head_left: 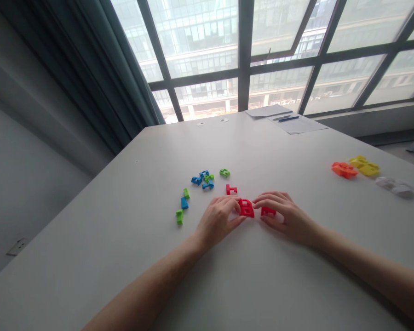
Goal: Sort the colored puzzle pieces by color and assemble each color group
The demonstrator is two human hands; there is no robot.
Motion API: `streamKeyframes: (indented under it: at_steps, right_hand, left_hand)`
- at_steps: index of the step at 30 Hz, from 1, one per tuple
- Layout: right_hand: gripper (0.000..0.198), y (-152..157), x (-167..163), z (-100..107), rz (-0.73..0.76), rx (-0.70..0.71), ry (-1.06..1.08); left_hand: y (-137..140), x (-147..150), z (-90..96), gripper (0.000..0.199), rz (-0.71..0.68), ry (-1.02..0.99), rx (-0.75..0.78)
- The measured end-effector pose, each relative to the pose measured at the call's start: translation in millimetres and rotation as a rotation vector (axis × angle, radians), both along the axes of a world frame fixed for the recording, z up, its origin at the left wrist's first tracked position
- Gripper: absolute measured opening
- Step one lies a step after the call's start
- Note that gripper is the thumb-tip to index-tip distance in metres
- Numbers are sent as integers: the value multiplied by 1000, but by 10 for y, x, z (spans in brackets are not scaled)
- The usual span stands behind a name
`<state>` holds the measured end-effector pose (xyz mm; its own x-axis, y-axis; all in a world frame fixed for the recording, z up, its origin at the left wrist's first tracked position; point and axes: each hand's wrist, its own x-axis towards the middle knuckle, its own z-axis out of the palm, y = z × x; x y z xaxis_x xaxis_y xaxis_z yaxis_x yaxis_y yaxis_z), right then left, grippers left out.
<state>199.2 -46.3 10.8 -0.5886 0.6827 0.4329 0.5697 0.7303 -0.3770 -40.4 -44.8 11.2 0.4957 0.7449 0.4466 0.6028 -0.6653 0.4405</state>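
Note:
My left hand [221, 215] is closed on a red plastic piece with square openings [246, 208], its thumb and fingers at the piece's left side. To the right of it, my right hand [282, 215] has its fingers and thumb around a second red piece [268, 211], which they partly cover. A narrow gap separates the two red pieces. Just beyond my left hand lies a smaller red piece [231, 189] with a notched shape. Both hands rest low over the white table [255, 276].
Left of my hands lie blue pieces [196, 180] and green pieces [180, 217]; another green piece [224, 172] lies farther back. On the right are orange [344, 170], yellow [365, 165] and white pieces [395, 186]. Papers [267, 111] and a pen [289, 118] lie by the window.

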Motion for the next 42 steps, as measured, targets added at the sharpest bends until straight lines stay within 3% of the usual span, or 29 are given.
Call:
streamKeyframes:
  at_steps: [7, 15, 21, 27, 42]
  right_hand:
    - [16, -17, -14, 16, 14, 93, -1]
    - [18, -33, -12, 45, 5, 104, -8]
    - [29, -36, -19, 55, 12, 63, -44]
    - [41, -17, -26, 21, 7, -13, -108]
    - [28, -21, -27, 37, 26, -49, -73]
  left_hand:
    - [-16, 13, 26, 23, 25, -27, -14]
    - [5, 6, -8, 32, 32, -41, -16]
    - [8, 7, -30, 44, 53, -12, -34]
    - [16, 0, -18, 43, 21, -8, -55]
    - [16, -5, -30, 42, 42, 19, -46]
